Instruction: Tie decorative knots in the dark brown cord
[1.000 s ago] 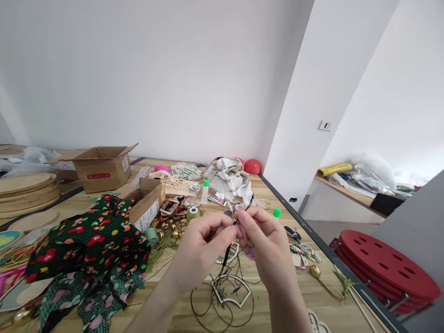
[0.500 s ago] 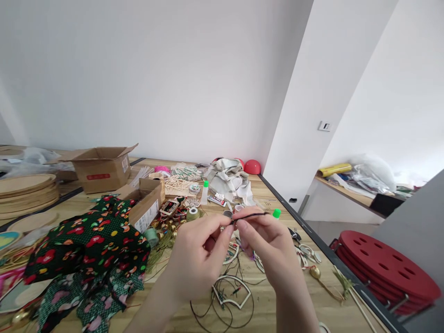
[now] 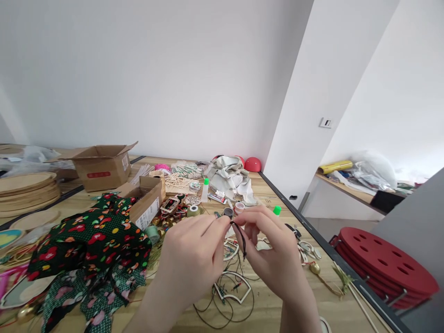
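Note:
A thin black cord (image 3: 243, 241) is between my hands above the wooden table. My left hand (image 3: 196, 259) pinches its knotted upper end between thumb and forefinger. My right hand (image 3: 274, 249) is close beside it, fingers curled and fingertips at the same end of the cord, whose loose part hangs in front of the right palm. Below the hands lies a pale curved frame (image 3: 239, 298) with dark thin cords looped around it. A small white-rimmed cup (image 3: 239, 207) stands just beyond the fingertips.
Patterned dark cloth (image 3: 93, 240) and an open cardboard box (image 3: 100, 171) are at the left. Green-capped bottles (image 3: 205, 190), a glue tube (image 3: 218, 198) and crumpled pale cloth (image 3: 231, 178) lie farther back. Red stacked stools (image 3: 385, 263) stand beyond the table's right edge.
The black cord's free part has swung from lying across my right fingers to hanging down. My left hand has turned with its back more upward, and my right fingers have shifted around the cord.

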`<state>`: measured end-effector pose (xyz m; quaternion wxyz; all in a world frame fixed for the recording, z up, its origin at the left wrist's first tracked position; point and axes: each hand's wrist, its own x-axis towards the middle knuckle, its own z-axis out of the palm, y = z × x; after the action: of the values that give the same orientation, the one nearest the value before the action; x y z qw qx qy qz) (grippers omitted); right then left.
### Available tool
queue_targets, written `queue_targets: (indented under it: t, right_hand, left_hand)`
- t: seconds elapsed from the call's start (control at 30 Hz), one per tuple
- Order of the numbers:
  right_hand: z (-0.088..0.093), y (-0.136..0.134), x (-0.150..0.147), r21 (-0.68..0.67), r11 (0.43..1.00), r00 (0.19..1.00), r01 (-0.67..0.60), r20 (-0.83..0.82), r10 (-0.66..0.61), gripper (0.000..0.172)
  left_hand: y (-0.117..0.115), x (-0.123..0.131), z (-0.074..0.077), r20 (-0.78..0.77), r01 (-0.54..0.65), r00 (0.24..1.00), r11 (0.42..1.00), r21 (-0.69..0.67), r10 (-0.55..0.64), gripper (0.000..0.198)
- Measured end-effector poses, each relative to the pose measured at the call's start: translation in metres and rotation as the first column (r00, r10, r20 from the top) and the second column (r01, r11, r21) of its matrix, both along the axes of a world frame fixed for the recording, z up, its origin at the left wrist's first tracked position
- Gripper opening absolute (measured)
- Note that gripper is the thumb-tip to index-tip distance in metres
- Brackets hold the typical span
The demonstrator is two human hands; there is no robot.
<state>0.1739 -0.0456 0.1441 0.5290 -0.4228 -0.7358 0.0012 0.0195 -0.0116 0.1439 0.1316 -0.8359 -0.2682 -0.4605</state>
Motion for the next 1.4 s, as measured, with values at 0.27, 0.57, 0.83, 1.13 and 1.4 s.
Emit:
queue_targets:
  t: [0.27, 0.57, 0.83, 1.13, 1.4]
  right_hand:
    - [0.0, 0.002, -0.002, 0.108, 0.989, 0.988, 0.098, 0.108, -0.109, 0.014]
    - [-0.001, 0.006, -0.004, 0.187, 0.98, 0.997, 0.068, 0.035, -0.076, 0.017]
    - [0.0, 0.002, -0.001, 0.14, 0.99, 0.999, 0.031, -0.028, -0.027, 0.015]
    - [0.004, 0.002, 0.002, 0.144, 0.988, 0.998, 0.052, -0.043, -0.046, 0.017]
    - [0.002, -0.002, 0.0, 0.098, 0.992, 0.996, 0.079, -0.056, -0.074, 0.011]
  left_hand:
    - [-0.001, 0.0, 0.0, -0.058, -0.107, 0.992, 0.985, 0.132, 0.115, 0.018]
    - [-0.002, 0.001, 0.0, 0.006, -0.063, 0.998, 0.988, 0.14, 0.063, 0.014]
    - [0.002, 0.0, -0.001, 0.021, -0.028, 0.999, 0.993, 0.115, 0.026, 0.015]
    - [-0.001, 0.0, 0.002, 0.097, 0.003, 0.995, 0.998, 0.068, -0.01, 0.018]
    - [-0.006, 0.0, 0.01, 0.249, 0.27, 0.951, 0.878, -0.395, -0.18, 0.013]
